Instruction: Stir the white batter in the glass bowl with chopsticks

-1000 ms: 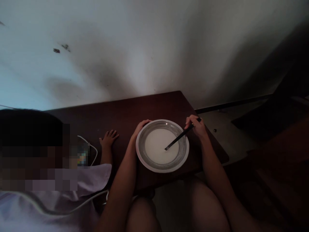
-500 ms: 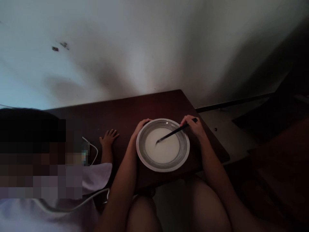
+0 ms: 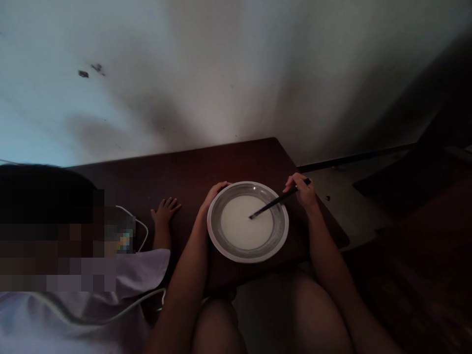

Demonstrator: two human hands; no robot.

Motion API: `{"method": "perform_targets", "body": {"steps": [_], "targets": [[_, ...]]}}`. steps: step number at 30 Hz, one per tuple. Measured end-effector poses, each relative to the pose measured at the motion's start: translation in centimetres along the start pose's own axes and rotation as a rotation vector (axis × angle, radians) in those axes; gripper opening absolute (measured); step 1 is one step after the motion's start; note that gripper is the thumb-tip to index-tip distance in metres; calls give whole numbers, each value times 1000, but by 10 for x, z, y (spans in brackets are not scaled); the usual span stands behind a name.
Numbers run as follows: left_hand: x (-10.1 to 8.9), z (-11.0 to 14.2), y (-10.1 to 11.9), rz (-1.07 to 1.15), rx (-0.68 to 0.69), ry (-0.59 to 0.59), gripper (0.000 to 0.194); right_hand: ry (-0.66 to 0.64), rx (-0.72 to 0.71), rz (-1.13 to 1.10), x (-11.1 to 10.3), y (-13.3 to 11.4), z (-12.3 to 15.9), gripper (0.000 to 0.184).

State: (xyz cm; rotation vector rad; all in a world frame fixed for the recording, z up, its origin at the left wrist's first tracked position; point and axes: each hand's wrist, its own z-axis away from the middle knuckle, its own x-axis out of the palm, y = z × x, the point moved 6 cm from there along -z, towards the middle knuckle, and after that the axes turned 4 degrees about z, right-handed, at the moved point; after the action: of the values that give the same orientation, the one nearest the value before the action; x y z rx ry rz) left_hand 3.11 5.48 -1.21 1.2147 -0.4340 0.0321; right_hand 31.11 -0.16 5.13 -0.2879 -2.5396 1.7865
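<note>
A wide round metal basin [image 3: 279,224] holding a milky white liquid [image 3: 244,232] rests on the dark reddish-brown table. My left hand [image 3: 217,190] steadies its left side, the fingers curving around the far-left rim and partly hidden behind it. Beyond the right rim, my right hand [image 3: 301,189] grips dark chopsticks [image 3: 276,201], which slant down to the left. Their tips touch the liquid right of its middle.
The table [image 3: 191,172] stands against a stained pale wall [image 3: 206,59]. At my left sits a person in a light shirt [image 3: 143,275], one hand [image 3: 166,208] flat on the tabletop. A white cable [image 3: 145,231] lies near that arm.
My right hand has shifted to the right and slightly up, drawing the chopstick tips rightward through the liquid. My left hand stays at the basin's rim.
</note>
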Motion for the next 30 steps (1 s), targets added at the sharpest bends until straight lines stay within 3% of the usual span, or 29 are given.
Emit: {"method": "perform_targets", "body": {"steps": [4,9,14,19,24,28,30], "targets": [[1,0,0,-15,7,-8,25,-174,13,-1,13,1,2,40],[1,1,-2,19,-15,-4,24,-19,-8,-17,2,1,1,41],[1,0,-1,1,-18,-18,23,-189,17,-40,13,2,2,37],[3,1,-1,-9,-34,-25,25,-40,-18,-4,3,0,1,41],[4,4,0,1,-13,-20,25,-192,35,8,14,2,4,39],[5,5,1,-7,-11,-11,25,-19,-30,5,0,-2,1,40],[6,5,2,-7,-16,-15,26,-9,0,-37,-1,0,1,41]]}}
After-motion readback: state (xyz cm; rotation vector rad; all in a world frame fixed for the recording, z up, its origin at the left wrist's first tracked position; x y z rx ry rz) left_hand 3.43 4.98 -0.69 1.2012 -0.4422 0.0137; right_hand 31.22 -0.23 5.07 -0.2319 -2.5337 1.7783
